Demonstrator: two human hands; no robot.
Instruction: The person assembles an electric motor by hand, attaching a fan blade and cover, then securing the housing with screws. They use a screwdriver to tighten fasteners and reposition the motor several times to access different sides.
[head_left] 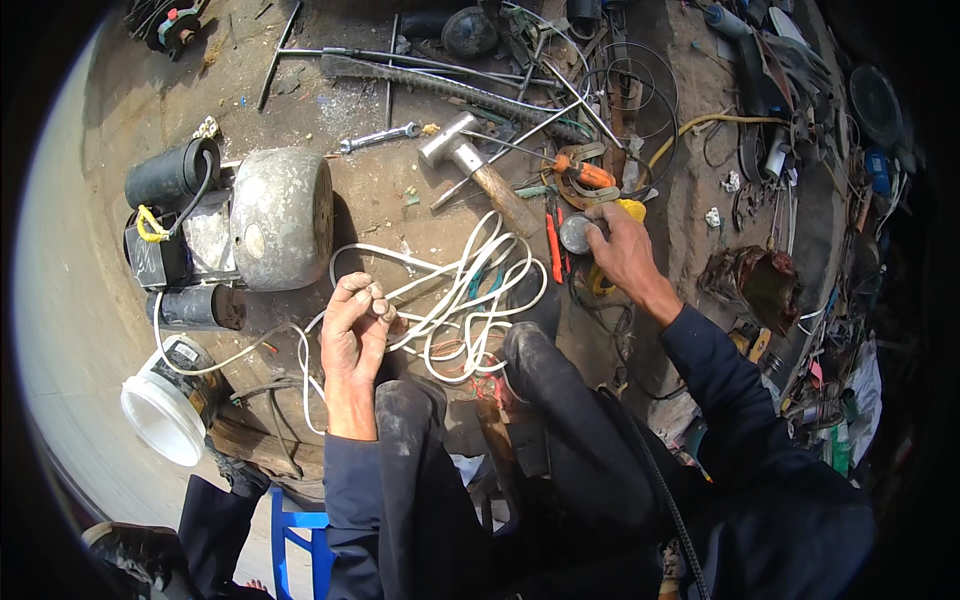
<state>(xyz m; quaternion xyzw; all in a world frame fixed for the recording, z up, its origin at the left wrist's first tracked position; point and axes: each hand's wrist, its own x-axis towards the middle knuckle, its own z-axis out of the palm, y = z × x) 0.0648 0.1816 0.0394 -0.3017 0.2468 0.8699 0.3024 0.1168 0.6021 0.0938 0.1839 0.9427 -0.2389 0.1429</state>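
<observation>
White cable (455, 300) and hammer (480, 170) (crowded tools behind) block passage.

A single head-worn fisheye view looks steeply down from close above the person's knees onto cluttered ground, with forearms entering from the lower edge and straight edges bending toward the dark rim.

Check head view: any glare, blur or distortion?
Head view: strong fisheye, black corners, edges bend at the rim. Hard sunlight bleaches the pale floor on the left; the motor casts a sharp shadow. Left hand, right hand and white cable are sharp.
</observation>
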